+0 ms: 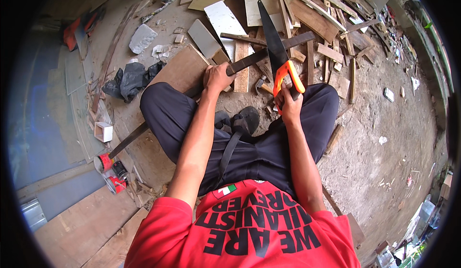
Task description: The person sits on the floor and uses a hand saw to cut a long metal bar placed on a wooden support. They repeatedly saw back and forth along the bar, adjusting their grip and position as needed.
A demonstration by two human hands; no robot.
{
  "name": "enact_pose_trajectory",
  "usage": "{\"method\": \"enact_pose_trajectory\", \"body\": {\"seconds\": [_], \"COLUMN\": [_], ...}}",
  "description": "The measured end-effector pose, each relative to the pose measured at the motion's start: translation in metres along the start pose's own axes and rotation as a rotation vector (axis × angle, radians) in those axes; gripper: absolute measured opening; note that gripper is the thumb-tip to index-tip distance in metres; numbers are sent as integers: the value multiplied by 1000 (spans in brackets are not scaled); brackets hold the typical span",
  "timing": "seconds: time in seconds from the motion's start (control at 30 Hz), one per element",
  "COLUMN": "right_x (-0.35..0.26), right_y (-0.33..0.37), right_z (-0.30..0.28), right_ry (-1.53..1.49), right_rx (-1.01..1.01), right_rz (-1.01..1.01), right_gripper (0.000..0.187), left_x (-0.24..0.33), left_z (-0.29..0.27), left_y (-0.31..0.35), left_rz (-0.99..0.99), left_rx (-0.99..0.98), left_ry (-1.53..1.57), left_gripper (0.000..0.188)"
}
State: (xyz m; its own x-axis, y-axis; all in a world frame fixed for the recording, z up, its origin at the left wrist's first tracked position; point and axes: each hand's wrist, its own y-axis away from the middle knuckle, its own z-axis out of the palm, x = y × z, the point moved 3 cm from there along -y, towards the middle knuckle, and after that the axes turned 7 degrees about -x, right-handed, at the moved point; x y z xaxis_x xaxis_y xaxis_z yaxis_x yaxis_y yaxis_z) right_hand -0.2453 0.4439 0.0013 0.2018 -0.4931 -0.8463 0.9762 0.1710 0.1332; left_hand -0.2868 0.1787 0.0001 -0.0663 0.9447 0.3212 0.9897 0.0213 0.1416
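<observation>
Down on the dirt floor point(384, 172), far left, a small white box point(103, 131) lay near two red-and-black cans point(111, 172), with a crumpled black bag point(129, 79) further up. From the cans a long dark batten point(249, 60) ran up and to the right, across the person's left thigh and on over the scrap wood point(317, 23) ahead. The left hand point(217, 77) was clamped down on the batten just past the knee, pinning it against a brown board point(182, 68). Between the legs sat a pair of dark sandals point(240, 121).

Right of that, the right hand point(289, 100) was closed around the orange handle of a saw point(274, 47), whose black blade pointed away and crossed the batten close beside the left hand. The two hands were apart, each gripping its own thing.

Judging by this, the step was the start of a cross-cut. The blade seemed to rest on the batten, though the fisheye bend made it hard to be sure. The next move would call for steady downward pressure from the left hand and short, light strokes to seat a kerf.

The batten looked narrow, straight, weathered almost black, and showed no cut.
</observation>
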Motion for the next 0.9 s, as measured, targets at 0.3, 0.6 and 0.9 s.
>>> {"method": "enact_pose_trajectory", "body": {"seconds": [0.3,0.6,0.9], "right_x": [-1,1,1], "right_y": [0,-1,-1], "right_z": [-1,-3,-2], "right_ry": [-70,-12,-50], "right_rx": [37,13,31], "right_rz": [-16,5,10], "right_gripper": [25,26,23], "left_x": [9,-18,-18], "left_z": [-10,-7,-13], "left_y": [2,-7,-5], "left_rz": [62,1,-36], "left_rx": [32,-19,33], "left_ry": [214,700,662], "left_gripper": [43,28,33]}}
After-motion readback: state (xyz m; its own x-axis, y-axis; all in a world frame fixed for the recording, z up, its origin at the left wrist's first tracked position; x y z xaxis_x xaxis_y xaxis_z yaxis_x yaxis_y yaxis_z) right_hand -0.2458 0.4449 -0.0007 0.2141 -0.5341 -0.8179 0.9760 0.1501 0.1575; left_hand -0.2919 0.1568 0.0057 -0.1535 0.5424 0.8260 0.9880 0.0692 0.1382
